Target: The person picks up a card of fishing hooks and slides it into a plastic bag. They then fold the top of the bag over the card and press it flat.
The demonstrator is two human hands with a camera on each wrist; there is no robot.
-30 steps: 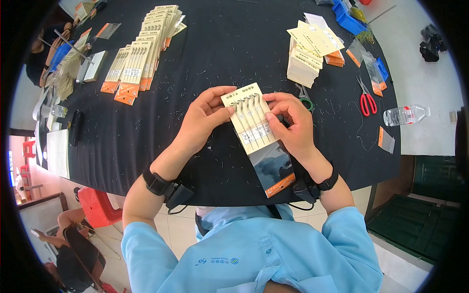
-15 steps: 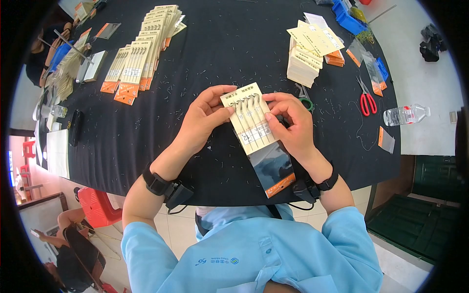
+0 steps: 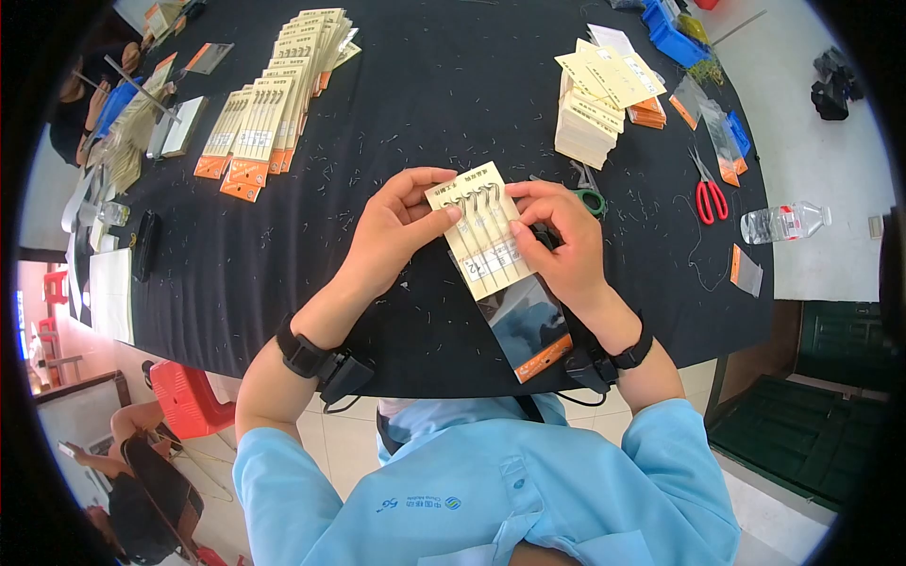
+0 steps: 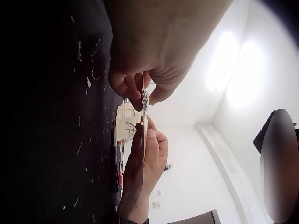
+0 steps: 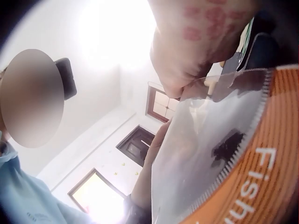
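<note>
head view: both grips meet over the near edge of the black desk (image 3: 425, 85), holding a hook card (image 3: 479, 231) up off the cloth. the left grip (image 3: 392, 231) pinches the card's upper left edge between thumb and fingers. the right grip (image 3: 566, 245) clamps the right edge, thumb on the face and fingers curled behind. holding it by the edges leaves the row of hooks in the middle untouched. the card's lower end meets the mouth of a clear sleeve (image 3: 528, 325) with an orange strip, which hangs toward the person's chest; how far the card sits inside i cannot tell. finished packs (image 3: 274, 104) are fanned out far left and a blank card stack (image 3: 595, 104) stands far right, each probably on the side of the grip that handles it. red scissors (image 3: 710, 198) and a water bottle (image 3: 783, 222) lie at the right rim, well apart from the work.

left wrist view: the card (image 4: 145, 100) shows edge-on, thin as a line. the left grip (image 4: 154, 56) nips its top from both faces, and the right grip (image 4: 152, 154) closes on it lower down, beside the dark desk (image 4: 46, 116).

right wrist view: the sleeve (image 5: 210, 154) fills the frame, its orange strip nearest the lens, and the right grip (image 5: 201, 42) is closed on its far end. the card is mostly hidden here.
</note>
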